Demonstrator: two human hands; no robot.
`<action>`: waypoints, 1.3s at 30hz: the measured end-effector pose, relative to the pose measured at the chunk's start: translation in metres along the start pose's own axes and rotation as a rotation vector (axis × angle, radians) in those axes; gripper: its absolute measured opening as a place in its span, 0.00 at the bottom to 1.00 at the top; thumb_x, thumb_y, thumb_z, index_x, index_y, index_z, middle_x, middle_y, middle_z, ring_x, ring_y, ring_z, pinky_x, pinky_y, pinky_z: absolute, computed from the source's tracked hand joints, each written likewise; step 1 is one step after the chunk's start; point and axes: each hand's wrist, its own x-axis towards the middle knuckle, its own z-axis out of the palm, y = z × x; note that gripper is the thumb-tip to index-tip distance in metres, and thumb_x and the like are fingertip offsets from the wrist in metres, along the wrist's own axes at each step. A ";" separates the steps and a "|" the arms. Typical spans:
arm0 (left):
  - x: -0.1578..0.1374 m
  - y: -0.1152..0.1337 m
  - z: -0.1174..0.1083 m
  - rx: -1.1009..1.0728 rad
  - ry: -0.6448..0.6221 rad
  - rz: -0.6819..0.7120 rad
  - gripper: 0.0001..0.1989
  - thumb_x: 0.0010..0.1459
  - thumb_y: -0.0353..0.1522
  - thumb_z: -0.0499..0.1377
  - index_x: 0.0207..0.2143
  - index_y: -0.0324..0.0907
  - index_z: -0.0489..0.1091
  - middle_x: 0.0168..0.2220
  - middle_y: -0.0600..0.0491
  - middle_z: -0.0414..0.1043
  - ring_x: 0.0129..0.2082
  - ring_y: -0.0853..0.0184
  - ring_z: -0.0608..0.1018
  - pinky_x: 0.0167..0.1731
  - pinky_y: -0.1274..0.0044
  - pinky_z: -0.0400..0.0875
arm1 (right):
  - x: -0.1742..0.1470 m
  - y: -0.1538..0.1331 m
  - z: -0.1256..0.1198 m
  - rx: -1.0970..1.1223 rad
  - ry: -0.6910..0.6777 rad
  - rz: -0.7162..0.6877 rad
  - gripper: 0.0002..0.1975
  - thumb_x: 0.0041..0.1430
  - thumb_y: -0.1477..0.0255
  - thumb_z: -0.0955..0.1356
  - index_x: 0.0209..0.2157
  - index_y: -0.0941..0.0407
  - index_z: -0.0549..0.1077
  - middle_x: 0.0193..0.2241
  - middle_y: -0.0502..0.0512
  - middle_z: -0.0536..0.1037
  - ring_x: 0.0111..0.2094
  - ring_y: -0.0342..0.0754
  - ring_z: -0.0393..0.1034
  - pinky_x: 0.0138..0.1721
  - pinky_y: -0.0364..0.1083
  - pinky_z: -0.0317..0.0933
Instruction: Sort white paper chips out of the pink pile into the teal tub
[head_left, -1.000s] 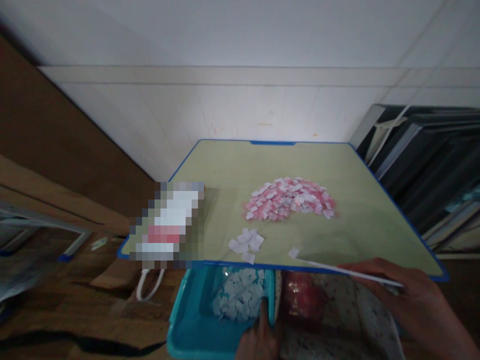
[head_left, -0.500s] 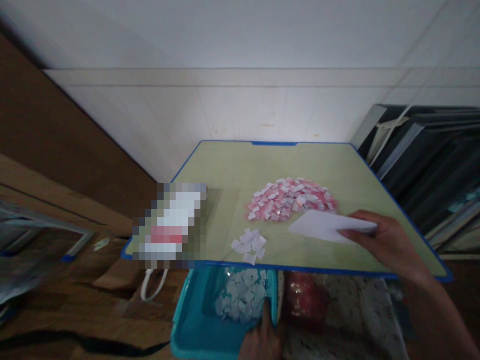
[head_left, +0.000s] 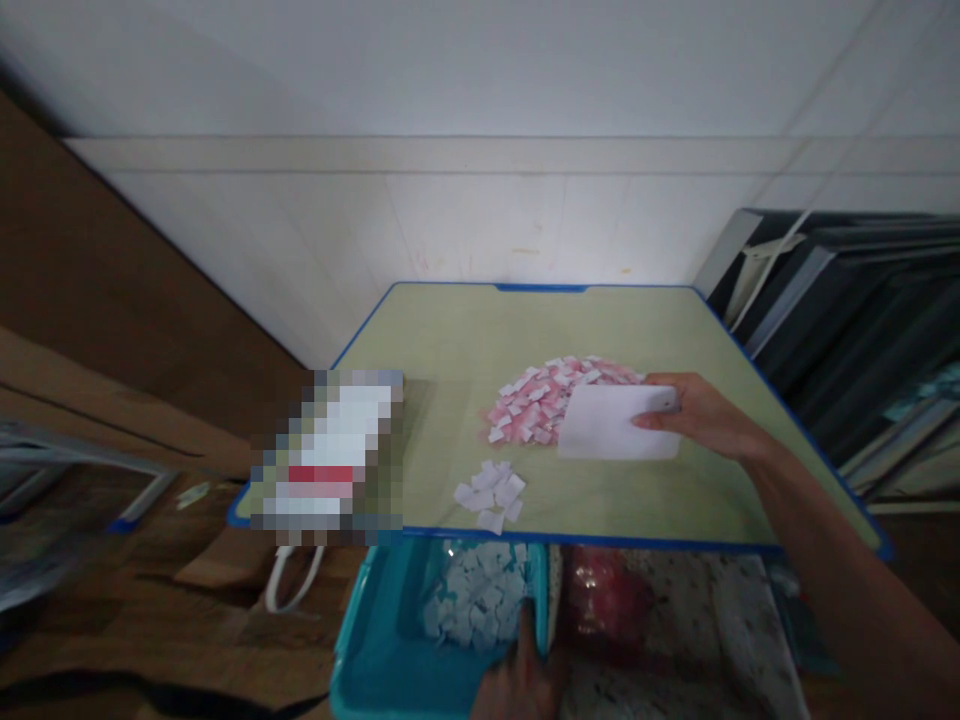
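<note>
My right hand (head_left: 701, 410) grips one end of a flat white scraper (head_left: 600, 422), fingers closed on it. The scraper is over the near right side of a heap of small pink and white pieces (head_left: 529, 400), hiding part of it. A smaller pile of white pieces (head_left: 491, 490) lies by the table's near edge. Below that edge, a teal basin (head_left: 360, 640) holds many loose white pieces (head_left: 480, 595). My left hand (head_left: 517, 680) is at the basin's near right corner, closed over its rim with the index finger reaching inside; its thumb is hidden.
The pale green table (head_left: 450, 330) has a blue rim and stands against a white wall. A pixelated object (head_left: 330, 440) is at its left. A red shiny bag (head_left: 607, 600) lies right of the basin. Dark flat panels (head_left: 862, 300) lean at the right.
My right hand has moved left and farther from me with the scraper, which now covers part of the heap. The left hand stays at the basin; the view has shifted slightly.
</note>
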 end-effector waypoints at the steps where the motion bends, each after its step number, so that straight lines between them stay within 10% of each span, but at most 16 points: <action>1: 0.000 0.000 0.001 -0.005 0.004 -0.004 0.23 0.51 0.23 0.47 0.46 0.53 0.65 0.59 0.41 0.49 0.35 0.58 0.76 0.32 0.66 0.72 | 0.000 0.000 -0.001 0.008 -0.020 0.001 0.15 0.40 0.62 0.70 0.26 0.59 0.71 0.23 0.50 0.72 0.24 0.43 0.65 0.23 0.42 0.59; 8: 0.000 -0.001 0.003 -0.018 0.003 0.000 0.25 0.49 0.21 0.47 0.46 0.53 0.65 0.59 0.40 0.48 0.35 0.57 0.76 0.33 0.65 0.72 | -0.017 0.001 -0.004 0.035 -0.117 0.022 0.14 0.40 0.62 0.70 0.26 0.59 0.71 0.19 0.47 0.69 0.20 0.41 0.62 0.18 0.39 0.55; 17: 0.000 0.001 0.001 0.005 0.017 -0.003 0.24 0.51 0.23 0.49 0.47 0.56 0.63 0.59 0.41 0.49 0.36 0.57 0.76 0.32 0.67 0.72 | -0.011 -0.009 0.003 -0.013 0.075 -0.015 0.10 0.43 0.65 0.69 0.24 0.58 0.68 0.18 0.45 0.65 0.18 0.38 0.57 0.18 0.38 0.51; 39: -0.007 0.006 -0.022 0.007 -0.105 -0.021 0.27 0.45 0.30 0.59 0.50 0.51 0.60 0.59 0.35 0.45 0.39 0.55 0.74 0.36 0.66 0.71 | -0.016 0.002 0.003 0.075 -0.209 0.047 0.13 0.41 0.64 0.70 0.27 0.59 0.70 0.20 0.46 0.69 0.20 0.40 0.62 0.19 0.39 0.54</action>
